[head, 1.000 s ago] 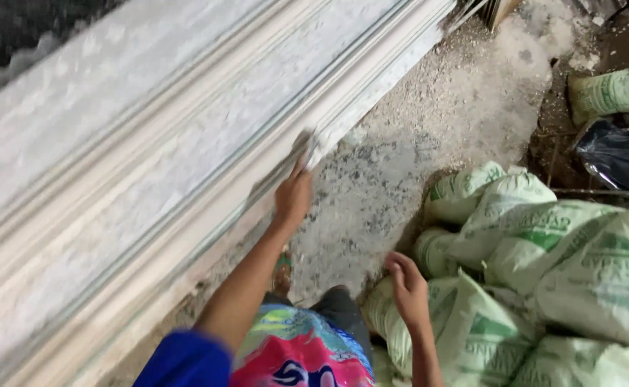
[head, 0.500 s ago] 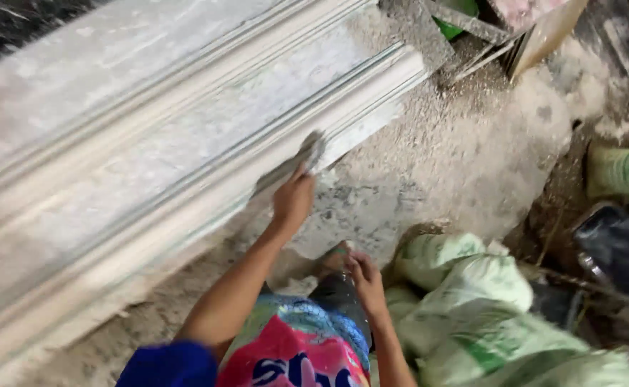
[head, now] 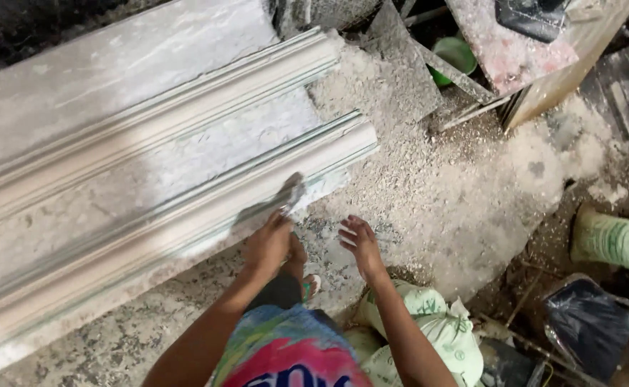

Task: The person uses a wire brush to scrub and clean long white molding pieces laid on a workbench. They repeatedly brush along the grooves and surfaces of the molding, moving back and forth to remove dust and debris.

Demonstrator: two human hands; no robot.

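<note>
**Scraper at the moulding's near end**

Your left hand (head: 268, 244) is closed around the handle of a flat metal scraper (head: 286, 197), and the blade lies against the lower ridge of the long plaster moulding (head: 150, 179), close to its cut end. The moulding lies on the dusty concrete floor (head: 436, 193) and runs from the lower left corner of the view up toward the top centre, with a second raised ridge parallel to the first and a broad flat band between them.

Your right hand (head: 361, 244) is open, fingers spread, holding nothing; it hovers just above the floor beside the moulding's end, near your left hand but apart from it. White plaster dust and crumbs cover the floor around that end.

Below your right forearm lie pale green woven sacks (head: 429, 330), and another sack (head: 615, 240) lies at the right edge. A black bag (head: 587, 322) sits near the lower right corner. A green bowl (head: 454, 54) shows near the top, beside a dusty board (head: 515, 43).
</note>
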